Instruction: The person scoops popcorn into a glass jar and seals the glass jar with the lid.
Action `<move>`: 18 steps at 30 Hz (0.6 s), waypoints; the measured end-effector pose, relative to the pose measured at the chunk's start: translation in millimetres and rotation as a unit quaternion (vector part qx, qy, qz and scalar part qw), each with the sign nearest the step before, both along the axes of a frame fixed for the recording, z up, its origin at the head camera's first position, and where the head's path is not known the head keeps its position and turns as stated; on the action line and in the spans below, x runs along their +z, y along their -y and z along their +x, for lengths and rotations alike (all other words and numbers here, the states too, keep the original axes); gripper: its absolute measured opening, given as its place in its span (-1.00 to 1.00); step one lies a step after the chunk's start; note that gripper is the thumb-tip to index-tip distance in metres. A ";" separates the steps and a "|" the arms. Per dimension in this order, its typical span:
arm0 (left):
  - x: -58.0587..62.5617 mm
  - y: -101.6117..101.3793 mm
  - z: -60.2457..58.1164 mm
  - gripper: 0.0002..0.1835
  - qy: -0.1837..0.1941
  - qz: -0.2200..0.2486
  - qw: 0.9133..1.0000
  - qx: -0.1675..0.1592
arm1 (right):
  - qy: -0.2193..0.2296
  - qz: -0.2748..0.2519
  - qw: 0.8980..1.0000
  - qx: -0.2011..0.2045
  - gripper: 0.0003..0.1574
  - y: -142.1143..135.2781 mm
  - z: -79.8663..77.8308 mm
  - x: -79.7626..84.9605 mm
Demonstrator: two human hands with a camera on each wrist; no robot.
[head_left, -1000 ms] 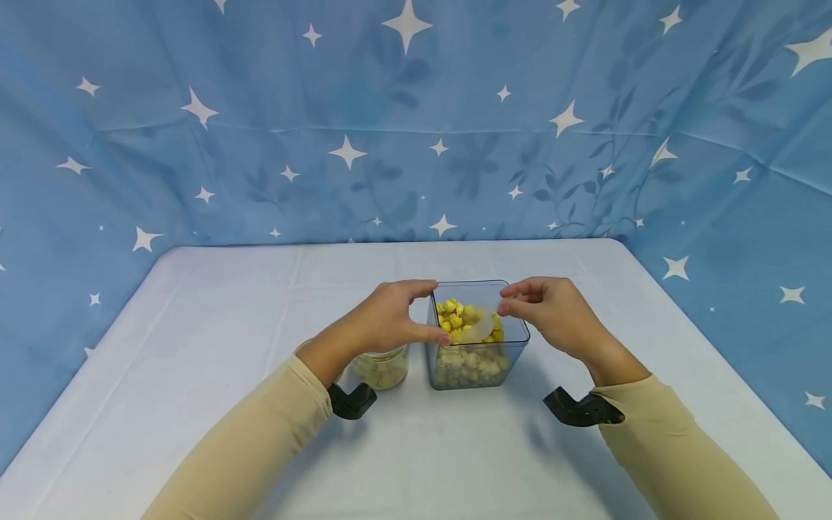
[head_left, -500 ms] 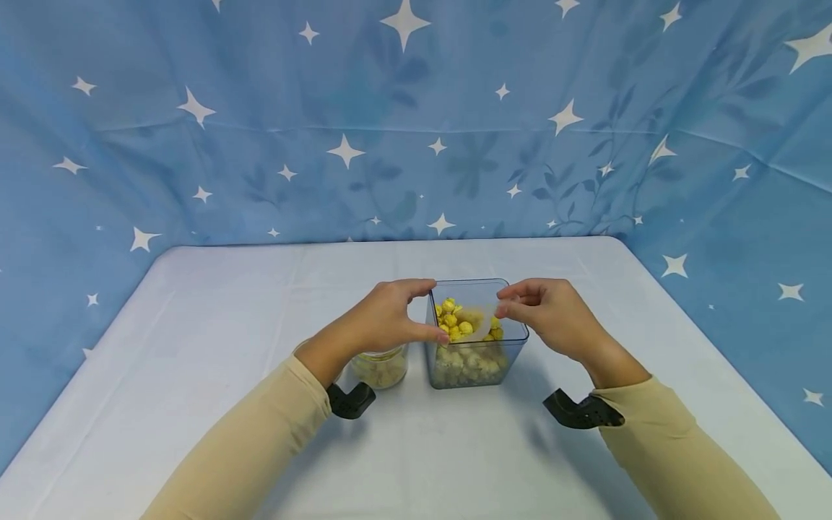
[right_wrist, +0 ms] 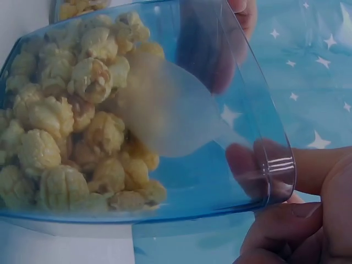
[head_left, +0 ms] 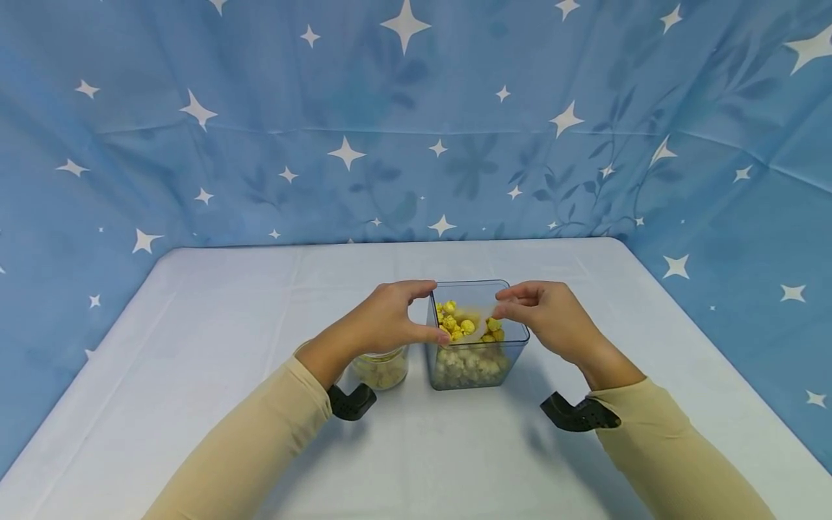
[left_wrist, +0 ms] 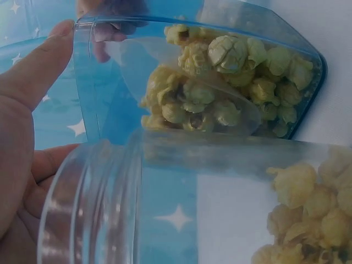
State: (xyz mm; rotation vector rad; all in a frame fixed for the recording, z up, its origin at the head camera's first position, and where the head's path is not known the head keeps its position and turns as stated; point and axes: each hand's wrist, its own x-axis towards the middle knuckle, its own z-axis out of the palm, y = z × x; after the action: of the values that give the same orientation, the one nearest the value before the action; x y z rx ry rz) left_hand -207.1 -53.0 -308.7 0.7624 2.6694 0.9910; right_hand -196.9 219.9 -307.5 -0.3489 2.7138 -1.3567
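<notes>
My left hand (head_left: 380,318) holds the left side of a clear bluish plastic box (head_left: 513,354), thumb at its near corner and fingers at the far one. Yellow popcorn (head_left: 450,318) partly fills the box. Above the box's right side, my right hand (head_left: 549,318) pinches the thin handle of a translucent white scoop (right_wrist: 170,110). The scoop's bowl dips inside the box, its tip among the popcorn. Some kernels show blurred through the bowl.
Beneath my left wrist stands a clear jar (head_left: 382,370) with more popcorn in its lower part. A white cloth covers the table (head_left: 227,318), and a blue star-patterned curtain (head_left: 273,144) hangs behind it.
My right hand has shifted slightly left with the scoop, and the kernels around the bowl have been stirred about. The left hand and the box stay in place.
</notes>
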 end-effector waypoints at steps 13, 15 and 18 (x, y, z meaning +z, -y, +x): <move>0.2 0.1 0.8 -0.01 0.000 -0.001 1.000 -0.002 | 0.018 -0.095 0.995 -0.034 -0.54 -12.0 -5.1 -3.1; 0.4 0.1 0.9 -0.01 -0.001 -0.001 1.000 -0.002 | 0.019 -0.115 0.993 -0.034 -0.54 -13.0 -5.7 -4.6; 0.3 0.0 1.2 -0.01 -0.002 -0.002 1.000 -0.003 | 0.022 -0.137 0.990 -0.034 -0.52 -15.6 -5.8 -7.1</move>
State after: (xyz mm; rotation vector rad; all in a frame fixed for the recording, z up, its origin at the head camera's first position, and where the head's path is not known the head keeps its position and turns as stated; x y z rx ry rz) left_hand -205.9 -53.0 -308.3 0.7716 2.6702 0.9833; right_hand -202.7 235.6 -314.5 -0.2425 2.5282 -1.7387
